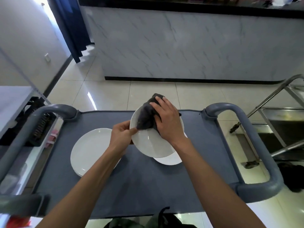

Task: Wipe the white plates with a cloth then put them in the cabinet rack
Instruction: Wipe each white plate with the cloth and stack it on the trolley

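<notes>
My left hand grips the left rim of a white plate, held tilted above the grey cart top. My right hand presses a dark grey cloth against the plate's upper face, fingers curled over the cloth. A second white plate lies flat on the cart to the left. Part of a third white plate shows on the cart beneath the held one.
The cart has grey tubular handles at the left and the right. A steel trolley stands at the right. A white counter front runs across the far side, beyond tiled floor. A black rack sits at the left.
</notes>
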Demonstrator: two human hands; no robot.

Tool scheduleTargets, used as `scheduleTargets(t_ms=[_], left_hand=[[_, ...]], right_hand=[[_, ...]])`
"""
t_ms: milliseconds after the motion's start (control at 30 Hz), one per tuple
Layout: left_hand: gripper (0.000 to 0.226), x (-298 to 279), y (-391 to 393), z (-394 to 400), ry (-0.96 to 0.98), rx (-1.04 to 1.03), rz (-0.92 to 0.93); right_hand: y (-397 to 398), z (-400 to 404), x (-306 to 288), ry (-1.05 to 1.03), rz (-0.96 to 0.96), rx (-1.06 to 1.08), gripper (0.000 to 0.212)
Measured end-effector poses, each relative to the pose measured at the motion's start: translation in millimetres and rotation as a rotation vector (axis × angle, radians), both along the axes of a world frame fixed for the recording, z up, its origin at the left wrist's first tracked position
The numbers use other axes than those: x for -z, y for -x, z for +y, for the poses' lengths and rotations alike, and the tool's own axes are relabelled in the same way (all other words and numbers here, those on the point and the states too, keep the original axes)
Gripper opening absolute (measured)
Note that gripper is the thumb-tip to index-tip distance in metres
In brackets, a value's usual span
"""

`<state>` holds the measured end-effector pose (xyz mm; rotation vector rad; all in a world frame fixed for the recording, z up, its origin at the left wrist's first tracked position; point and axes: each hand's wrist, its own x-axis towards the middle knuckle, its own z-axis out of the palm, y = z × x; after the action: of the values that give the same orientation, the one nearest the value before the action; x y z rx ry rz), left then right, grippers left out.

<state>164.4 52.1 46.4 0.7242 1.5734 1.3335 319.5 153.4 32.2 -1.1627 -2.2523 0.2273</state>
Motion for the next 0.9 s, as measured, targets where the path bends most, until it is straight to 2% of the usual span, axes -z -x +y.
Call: scheduleTargets(t_ms=[200,500,667,900], left_hand=[[0.027,5,-4,3,-0.016,-0.144,-0.074],[0.020,4,-25,10,-0.063,-0.277,-0.080],[0.033,5,-34,13,-0.090,-0.305,-0.071],[0.026,0,-34,9,-0.083,-0.293,-0.064]], right_hand=[[-25,0,12,0.087,0.032,0.091,0.049],[-27,-51,39,0.161,0.081,-0.033,0.049],[-18,-74,42,0.135,0.096,-0.123,0.048],[-45,-65,50,0.031,0.032,-0.155,0.047]])
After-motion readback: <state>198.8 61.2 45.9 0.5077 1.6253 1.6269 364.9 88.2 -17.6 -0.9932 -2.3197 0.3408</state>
